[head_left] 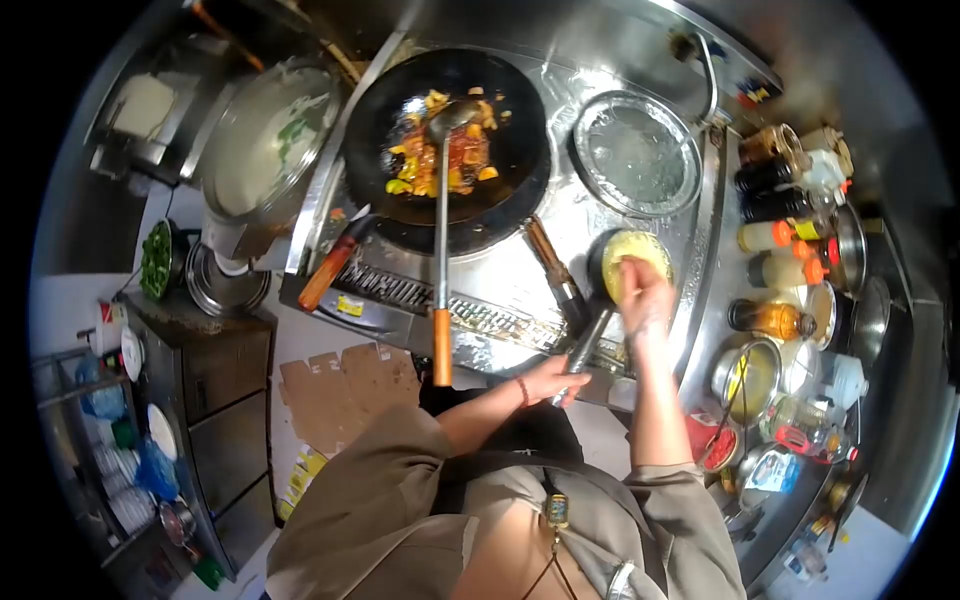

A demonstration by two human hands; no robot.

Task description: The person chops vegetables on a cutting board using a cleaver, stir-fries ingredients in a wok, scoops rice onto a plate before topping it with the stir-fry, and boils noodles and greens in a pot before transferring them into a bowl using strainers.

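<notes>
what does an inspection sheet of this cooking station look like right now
surface: steel counter, wet and shiny
job's things: small ladle of yellow food; wok of mixed food, long ladle resting in it
clutter: sauce bottles, metal bowls, strainer
grippers: left hand grips the small ladle's handle; right hand presses into its bowl
cables: nothing seen
surroundings: lidded pot, cabinet, cardboard on the floor

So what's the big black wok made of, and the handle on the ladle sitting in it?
The wok looks like dark, dull metal, probably seasoned steel or iron. The ladle has a shiny grey metal shaft, and its handle looks like wood, orange-brown and matte.
</notes>
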